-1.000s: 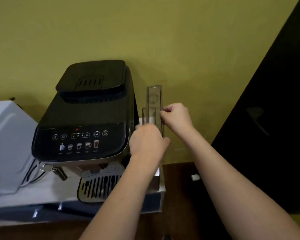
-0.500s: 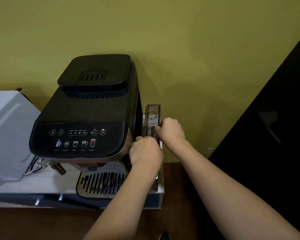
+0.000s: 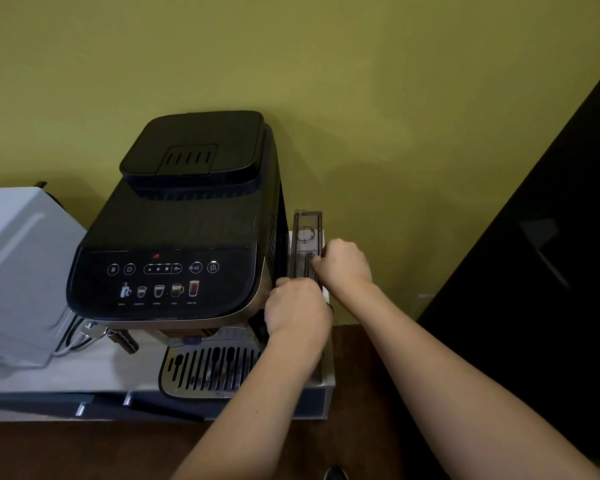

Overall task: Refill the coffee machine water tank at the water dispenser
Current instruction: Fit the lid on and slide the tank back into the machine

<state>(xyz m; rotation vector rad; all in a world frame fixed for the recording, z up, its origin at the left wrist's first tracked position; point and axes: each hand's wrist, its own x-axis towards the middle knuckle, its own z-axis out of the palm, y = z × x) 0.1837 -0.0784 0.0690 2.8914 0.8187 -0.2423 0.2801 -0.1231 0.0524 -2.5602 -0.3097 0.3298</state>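
A black coffee machine [image 3: 187, 237] stands on a white shelf against the yellow wall. Its narrow, smoky clear water tank [image 3: 305, 237] sits upright against the machine's right side, top lid facing me. My left hand [image 3: 297, 308] grips the tank's near front end. My right hand [image 3: 345, 263] holds the tank's right edge with fingertips on the lid. The lower part of the tank is hidden behind my hands. No water dispenser is in view.
A white appliance [image 3: 18, 268] stands left of the machine. The drip tray [image 3: 205, 372] juts out at the front. A steam wand [image 3: 118, 337] pokes out at lower left. A dark panel [image 3: 551, 271] fills the right. Brown counter [image 3: 84, 452] lies below the white shelf [image 3: 328, 379].
The tank was raised beside the machine a second ago; both hands have lowered it down along the machine's right side. The control panel now shows a red warning light.
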